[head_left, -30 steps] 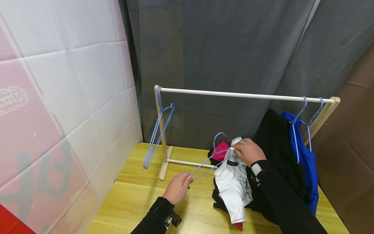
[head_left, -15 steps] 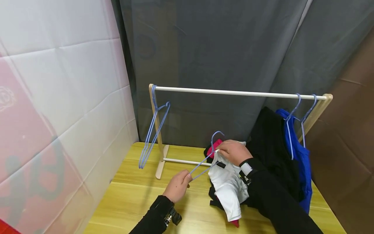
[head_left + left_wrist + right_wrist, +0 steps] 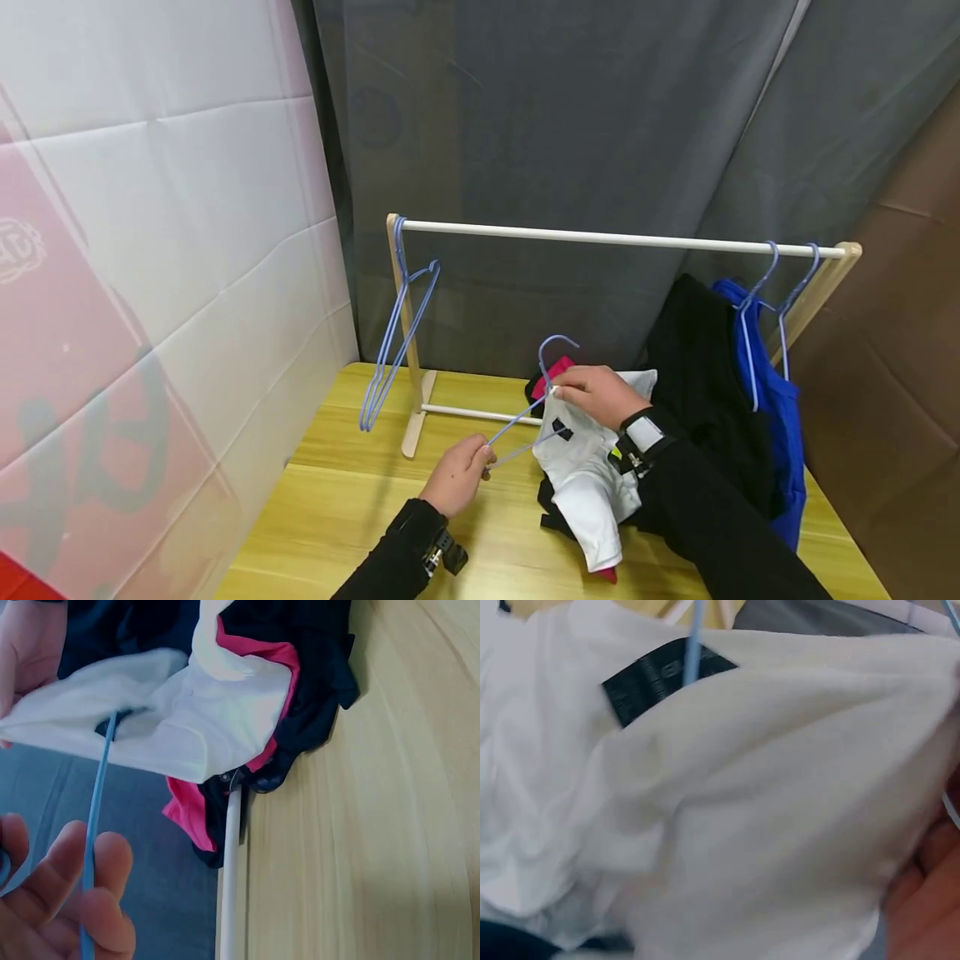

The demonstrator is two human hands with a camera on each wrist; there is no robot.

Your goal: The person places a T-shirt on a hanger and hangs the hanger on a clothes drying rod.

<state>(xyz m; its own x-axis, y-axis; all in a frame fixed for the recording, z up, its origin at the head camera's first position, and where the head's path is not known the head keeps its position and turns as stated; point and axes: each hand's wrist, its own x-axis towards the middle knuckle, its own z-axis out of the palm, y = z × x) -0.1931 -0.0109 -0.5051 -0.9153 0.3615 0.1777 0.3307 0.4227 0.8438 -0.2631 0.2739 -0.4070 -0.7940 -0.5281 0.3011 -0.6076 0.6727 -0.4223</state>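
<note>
At lower centre, the left hand [image 3: 456, 477] pinches a blue hanger [image 3: 517, 422]; the right hand [image 3: 602, 395], pinching the white shirt [image 3: 588, 496], has drawn it leftward, nearer the hook [image 3: 541, 357].

The white garment [image 3: 588, 493], a black label [image 3: 641, 686] inside its neckline, is taut there and crumpled below. The thin blue hanger [image 3: 517, 421] slants hook-up, partly inside the neck opening

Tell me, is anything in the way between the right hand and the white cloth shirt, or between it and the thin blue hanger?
No, nothing visible. The right hand pinches the white cloth shirt by its opening's edge, and the thin blue hanger in the left hand reaches into that opening across the black label.
</note>
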